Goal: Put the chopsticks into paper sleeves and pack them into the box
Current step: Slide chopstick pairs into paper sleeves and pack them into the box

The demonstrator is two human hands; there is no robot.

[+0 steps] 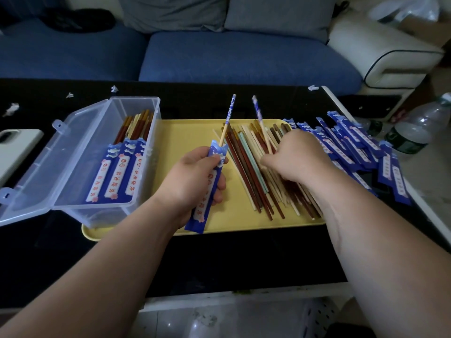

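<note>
Sleeve (204,196) gripped mouth-up by left hand (192,176), ready for the matching chopstick (258,115) pinched by right hand (295,157).

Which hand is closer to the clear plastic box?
Left. The left hand, gripping a blue paper sleeve, is beside the clear plastic box; the right hand is farther right, on the loose chopsticks.

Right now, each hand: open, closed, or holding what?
Left hand: grips a paper sleeve with one blue-topped chopstick sticking out.
Right hand: fingers curled round a second blue-topped chopstick above the loose pile.
</note>
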